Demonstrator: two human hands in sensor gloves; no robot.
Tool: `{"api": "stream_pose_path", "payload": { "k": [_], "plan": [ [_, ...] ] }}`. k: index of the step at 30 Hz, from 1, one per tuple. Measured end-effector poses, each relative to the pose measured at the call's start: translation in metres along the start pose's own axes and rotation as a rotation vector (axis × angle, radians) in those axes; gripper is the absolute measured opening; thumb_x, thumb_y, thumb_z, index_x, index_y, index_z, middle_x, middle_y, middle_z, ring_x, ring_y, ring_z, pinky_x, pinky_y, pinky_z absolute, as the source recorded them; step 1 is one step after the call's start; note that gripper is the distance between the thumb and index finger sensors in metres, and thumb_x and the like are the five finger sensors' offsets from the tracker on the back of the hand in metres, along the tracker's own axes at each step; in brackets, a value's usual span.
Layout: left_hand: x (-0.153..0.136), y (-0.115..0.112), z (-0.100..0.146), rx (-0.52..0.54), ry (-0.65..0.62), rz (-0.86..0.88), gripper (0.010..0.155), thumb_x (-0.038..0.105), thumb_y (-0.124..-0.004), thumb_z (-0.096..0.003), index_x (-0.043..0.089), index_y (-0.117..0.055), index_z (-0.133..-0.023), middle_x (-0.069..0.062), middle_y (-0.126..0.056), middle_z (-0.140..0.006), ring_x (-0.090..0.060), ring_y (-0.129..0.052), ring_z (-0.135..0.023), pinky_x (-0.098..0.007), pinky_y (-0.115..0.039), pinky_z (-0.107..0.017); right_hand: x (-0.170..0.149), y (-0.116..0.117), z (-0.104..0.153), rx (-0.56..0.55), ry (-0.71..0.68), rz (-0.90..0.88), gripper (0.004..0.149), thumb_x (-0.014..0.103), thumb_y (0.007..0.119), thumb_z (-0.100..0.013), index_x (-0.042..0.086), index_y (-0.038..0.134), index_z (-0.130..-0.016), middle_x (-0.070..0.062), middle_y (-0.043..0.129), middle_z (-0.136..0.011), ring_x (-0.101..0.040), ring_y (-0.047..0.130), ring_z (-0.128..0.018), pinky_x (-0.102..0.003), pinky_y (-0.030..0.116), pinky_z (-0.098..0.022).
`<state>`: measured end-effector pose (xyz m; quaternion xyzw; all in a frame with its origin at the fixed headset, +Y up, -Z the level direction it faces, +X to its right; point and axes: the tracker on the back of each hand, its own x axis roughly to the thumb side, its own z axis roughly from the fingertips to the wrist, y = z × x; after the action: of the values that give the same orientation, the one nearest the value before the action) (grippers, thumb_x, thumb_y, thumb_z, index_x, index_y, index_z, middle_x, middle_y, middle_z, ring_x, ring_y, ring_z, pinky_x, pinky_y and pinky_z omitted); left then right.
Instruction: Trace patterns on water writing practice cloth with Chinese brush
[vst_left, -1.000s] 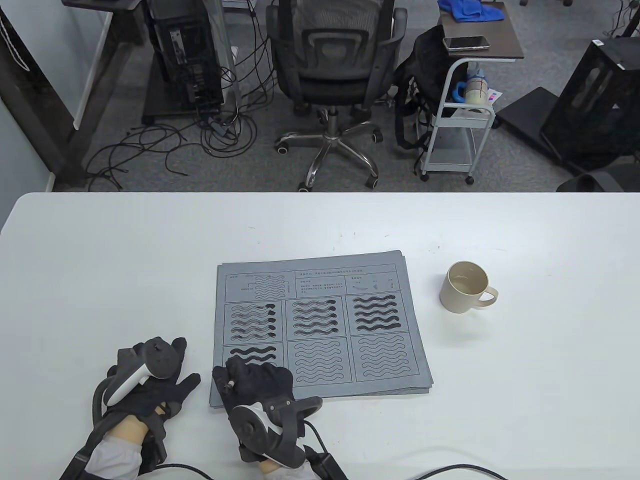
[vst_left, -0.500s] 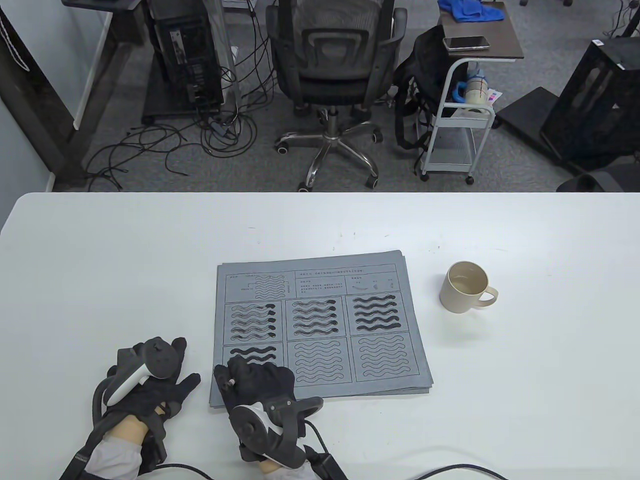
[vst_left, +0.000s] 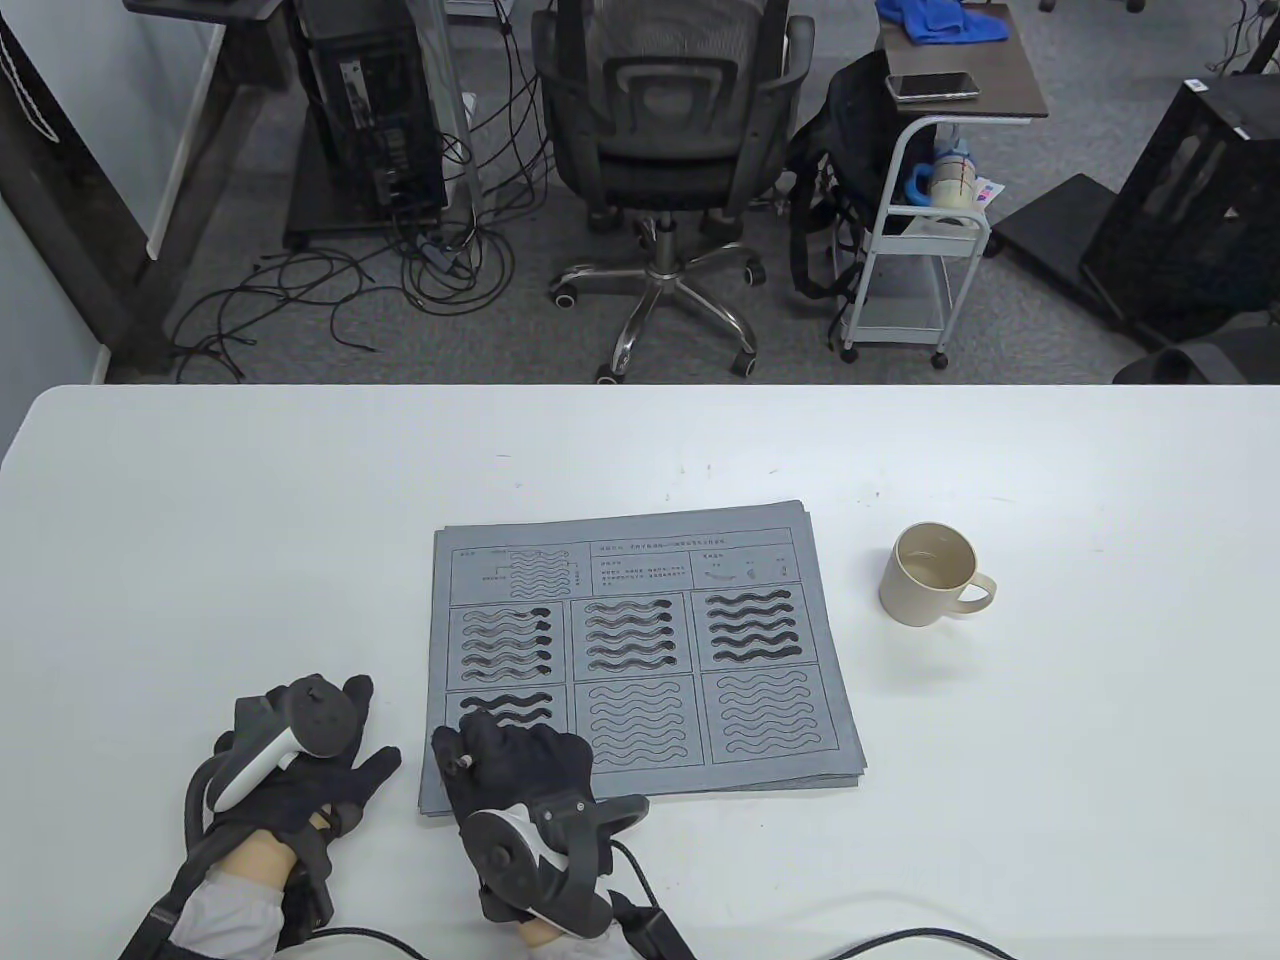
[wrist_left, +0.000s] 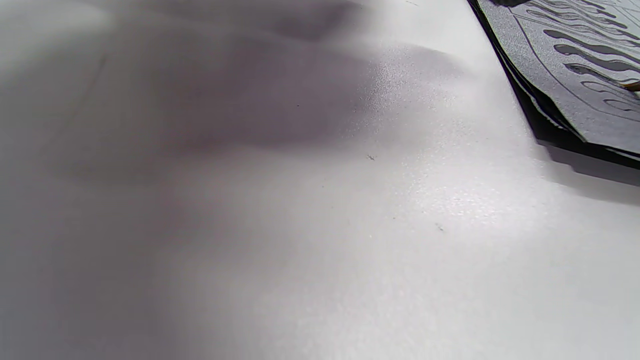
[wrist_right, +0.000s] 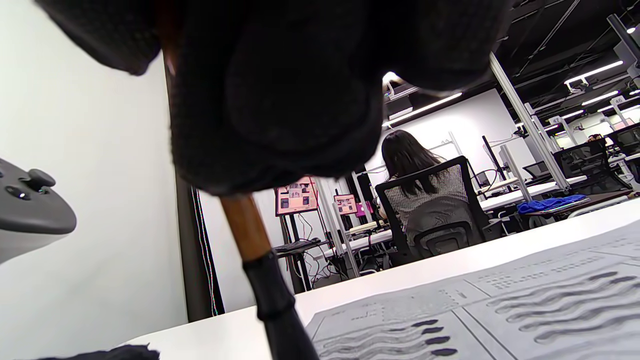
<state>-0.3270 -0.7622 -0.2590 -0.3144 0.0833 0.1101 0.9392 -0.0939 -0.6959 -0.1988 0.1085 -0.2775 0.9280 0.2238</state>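
Observation:
A grey water-writing cloth (vst_left: 640, 650) with boxes of wavy line patterns lies mid-table; the top row of boxes and part of the lower-left box are dark with wet strokes. My right hand (vst_left: 510, 755) sits over the cloth's lower-left box and grips a Chinese brush, whose butt end (vst_left: 462, 764) shows between the fingers. In the right wrist view the brown handle and black head of the brush (wrist_right: 265, 280) point down at the cloth (wrist_right: 500, 300). My left hand (vst_left: 320, 760) rests flat on the table left of the cloth (wrist_left: 575, 65), holding nothing.
A beige mug (vst_left: 932, 575) stands right of the cloth. The white table (vst_left: 200, 520) stretches wide around. Beyond its far edge are an office chair (vst_left: 665, 150), a small cart (vst_left: 930, 200) and floor cables.
The right hand with the brush has crept slightly rightwards along the wavy line in the lower-left box. The left hand has not moved.

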Motion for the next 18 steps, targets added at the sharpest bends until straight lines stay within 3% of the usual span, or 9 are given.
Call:
{"api": "stream_pose_path", "payload": {
  "k": [18],
  "plan": [
    [-0.0001, 0.0000, 0.0002, -0.001, 0.001, 0.000, 0.078, 0.065, -0.052, -0.0537, 0.042, 0.001, -0.107, -0.008, 0.005, -0.117, -0.037, 0.009, -0.103, -0.077, -0.006, -0.067, -0.0017, -0.0011, -0.0007, -0.014, 0.010, 0.021, 0.040, 0.047, 0.079, -0.052, 0.014, 0.093, -0.069, -0.005, 0.108, -0.045, -0.018, 0.102, -0.032, -0.044, 0.082, -0.038]
  ]
}}
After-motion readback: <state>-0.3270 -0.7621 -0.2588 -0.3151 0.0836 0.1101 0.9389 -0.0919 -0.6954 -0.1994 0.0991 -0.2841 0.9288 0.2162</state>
